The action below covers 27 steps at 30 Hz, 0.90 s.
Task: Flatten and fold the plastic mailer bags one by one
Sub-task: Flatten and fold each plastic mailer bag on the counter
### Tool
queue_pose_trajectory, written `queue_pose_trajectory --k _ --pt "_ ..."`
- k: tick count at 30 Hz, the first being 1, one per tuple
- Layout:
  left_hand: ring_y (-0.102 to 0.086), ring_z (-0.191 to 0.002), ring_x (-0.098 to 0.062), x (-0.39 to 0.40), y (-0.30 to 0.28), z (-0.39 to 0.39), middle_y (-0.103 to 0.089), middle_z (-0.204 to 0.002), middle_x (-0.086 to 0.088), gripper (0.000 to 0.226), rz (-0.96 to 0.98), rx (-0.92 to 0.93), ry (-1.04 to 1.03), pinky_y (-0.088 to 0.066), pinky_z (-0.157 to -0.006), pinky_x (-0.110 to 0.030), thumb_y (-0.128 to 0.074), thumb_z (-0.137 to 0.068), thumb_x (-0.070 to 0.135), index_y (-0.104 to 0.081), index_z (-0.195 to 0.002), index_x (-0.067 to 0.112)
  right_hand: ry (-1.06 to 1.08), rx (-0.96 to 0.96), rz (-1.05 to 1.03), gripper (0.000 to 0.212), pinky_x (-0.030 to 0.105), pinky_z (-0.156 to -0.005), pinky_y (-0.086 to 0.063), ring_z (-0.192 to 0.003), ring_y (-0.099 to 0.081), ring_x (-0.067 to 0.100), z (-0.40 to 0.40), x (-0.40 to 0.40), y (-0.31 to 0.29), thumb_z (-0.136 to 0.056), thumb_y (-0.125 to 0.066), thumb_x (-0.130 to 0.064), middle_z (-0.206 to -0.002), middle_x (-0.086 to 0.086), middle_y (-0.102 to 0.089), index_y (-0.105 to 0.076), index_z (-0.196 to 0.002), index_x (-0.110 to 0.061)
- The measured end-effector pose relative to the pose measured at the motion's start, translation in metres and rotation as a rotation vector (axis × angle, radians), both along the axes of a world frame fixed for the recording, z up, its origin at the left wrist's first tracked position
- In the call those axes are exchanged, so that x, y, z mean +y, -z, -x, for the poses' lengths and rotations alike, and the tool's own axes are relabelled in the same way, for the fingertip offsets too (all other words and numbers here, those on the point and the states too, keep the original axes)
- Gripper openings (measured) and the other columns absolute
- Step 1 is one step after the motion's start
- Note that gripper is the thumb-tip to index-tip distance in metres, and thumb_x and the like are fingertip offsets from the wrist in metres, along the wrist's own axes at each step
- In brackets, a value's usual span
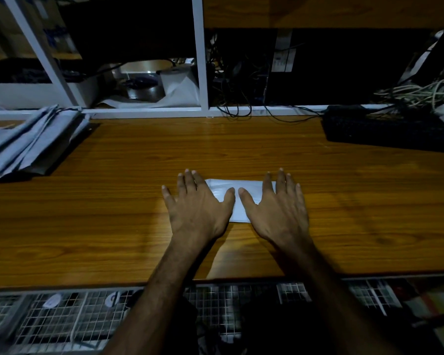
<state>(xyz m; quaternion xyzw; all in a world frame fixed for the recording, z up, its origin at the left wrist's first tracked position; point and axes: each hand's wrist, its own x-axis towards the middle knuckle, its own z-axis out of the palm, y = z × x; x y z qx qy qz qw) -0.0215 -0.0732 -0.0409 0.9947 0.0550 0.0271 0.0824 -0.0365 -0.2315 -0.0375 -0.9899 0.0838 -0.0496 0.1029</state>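
Wood-grain desk (pixel 113 226), flat glossy mailer (pixel 237 201)

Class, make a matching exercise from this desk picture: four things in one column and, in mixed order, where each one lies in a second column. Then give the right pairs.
Things:
1. folded mailer
2. mailer pile
3. keyboard
4. tape roll

Places:
A. on the shelf behind the desk
B. far right of the desk
C. far left of the desk
D. under both flat hands, mid-desk

Pairs: 1-D, 2-C, 3-B, 4-A
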Motion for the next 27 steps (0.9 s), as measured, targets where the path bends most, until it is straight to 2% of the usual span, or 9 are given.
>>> queue_pose_trajectory --k 6,16,21,27 --pt "0.007 -0.16 -0.031 0.013 -0.003 0.001 0.004 -0.174 -0.012 0.095 -0.008 0.036 0.005 0.007 -0.124 -0.063 -0.006 -0.097 0.075 0.0 -0.165 0.008 0.014 0.019 0.029 0.092 0.046 -0.129 0.002 -0.16 0.002 0.028 0.002 -0.014 0.0 -0.097 -0.011 -0.078 -0.173 0.012 0.002 -0.008 -0.166 -0.017" --pt "0.008 -0.16 -0.033 0.035 -0.005 0.003 0.006 -0.173 -0.013 0.08 -0.013 0.057 0.013 0.009 -0.122 -0.064 -0.003 -0.104 0.062 0.003 -0.165 0.011 0.034 0.027 0.045 0.072 0.047 -0.129 0.0 -0.16 0.001 0.028 0.007 -0.049 0.001 -0.106 -0.014 -0.061 -0.173 0.012 0.0 -0.009 -0.166 -0.022" --pt "0.008 -0.16 -0.033 0.042 -0.006 0.005 0.004 -0.173 -0.014 0.076 0.008 0.058 0.002 0.01 -0.123 -0.058 -0.004 -0.106 0.059 0.002 -0.165 0.011 0.011 -0.016 0.048 0.063 0.05 -0.128 -0.008 -0.159 -0.008 0.031 0.011 -0.062 0.0 -0.109 -0.018 -0.049 -0.172 0.015 -0.009 -0.017 -0.165 -0.019" --pt "0.001 -0.159 -0.036 0.06 -0.005 0.007 -0.005 -0.173 -0.017 0.07 -0.002 0.022 -0.037 0.002 -0.125 -0.06 -0.013 -0.109 0.051 -0.005 -0.165 0.01 -0.008 -0.045 0.032 0.053 0.051 -0.127 -0.015 -0.157 -0.016 0.033 0.014 -0.075 0.001 -0.111 -0.025 -0.038 -0.17 0.016 -0.019 -0.029 -0.16 -0.019"
